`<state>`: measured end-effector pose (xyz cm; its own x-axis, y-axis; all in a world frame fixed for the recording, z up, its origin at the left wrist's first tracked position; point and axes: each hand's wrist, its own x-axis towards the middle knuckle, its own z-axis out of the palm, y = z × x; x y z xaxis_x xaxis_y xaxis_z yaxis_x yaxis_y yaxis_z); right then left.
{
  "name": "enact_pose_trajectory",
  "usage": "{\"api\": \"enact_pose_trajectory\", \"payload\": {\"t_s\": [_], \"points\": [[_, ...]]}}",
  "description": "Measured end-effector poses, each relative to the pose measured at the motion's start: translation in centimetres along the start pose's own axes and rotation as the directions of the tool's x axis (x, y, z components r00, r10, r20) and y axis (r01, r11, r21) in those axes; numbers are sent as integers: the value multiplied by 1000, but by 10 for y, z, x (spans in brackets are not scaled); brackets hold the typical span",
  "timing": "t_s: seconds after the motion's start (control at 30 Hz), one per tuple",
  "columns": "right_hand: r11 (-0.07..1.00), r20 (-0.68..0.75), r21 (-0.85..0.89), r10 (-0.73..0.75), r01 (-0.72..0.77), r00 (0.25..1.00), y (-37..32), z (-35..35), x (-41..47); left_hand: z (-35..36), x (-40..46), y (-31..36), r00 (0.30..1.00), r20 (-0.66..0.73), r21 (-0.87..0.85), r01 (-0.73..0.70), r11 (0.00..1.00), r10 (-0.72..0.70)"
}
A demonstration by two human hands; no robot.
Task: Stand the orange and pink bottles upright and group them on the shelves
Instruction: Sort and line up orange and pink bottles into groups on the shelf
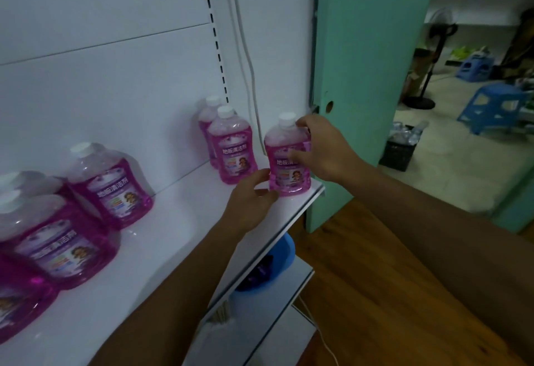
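At frame centre, the right hand (323, 151) has its grip curled around an upright pink bottle (287, 160) at the shelf (179, 238) corner; the left hand (251, 198) touches its base, fingers relaxed. A nudge could topple it off the edge.

your right grip (320, 149) covers the right side and part of the label of the pink bottle (284, 160) it holds. the rear bottle (206, 114) hides mostly behind its neighbour (232, 146). the nearest bottle (17, 302) is cut off by the left edge. under the shelf (161, 250), a blue thing (281, 256) shows only partly, too hidden to identify.
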<state>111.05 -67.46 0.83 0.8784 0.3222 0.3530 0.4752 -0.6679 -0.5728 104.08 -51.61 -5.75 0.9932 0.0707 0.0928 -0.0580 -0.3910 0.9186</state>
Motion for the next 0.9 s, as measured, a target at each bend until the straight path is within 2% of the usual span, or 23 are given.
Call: {"api": "enact_pose_trajectory", "payload": {"t_s": [0.13,0.33,0.57,0.7,0.9], "points": [[998,16,67,-17,16,1000,-10,6,0,-12,-7,-10,998,-57,-1,-34,999,33],[974,79,150,-181,168,980,-48,37,-2,-44,-38,-28,934,-349,137,-27,990,74],[914,174,282,-348,292,921,-106,96,10,-98,-85,-54,836,-548,195,129,972,-1],[859,229,381,-447,343,865,-130,123,22,-114,-104,-56,763,-647,221,180,959,6],[779,249,480,-561,402,790,-149,156,35,-127,-110,-58,657,-753,285,378,881,-38]]}}
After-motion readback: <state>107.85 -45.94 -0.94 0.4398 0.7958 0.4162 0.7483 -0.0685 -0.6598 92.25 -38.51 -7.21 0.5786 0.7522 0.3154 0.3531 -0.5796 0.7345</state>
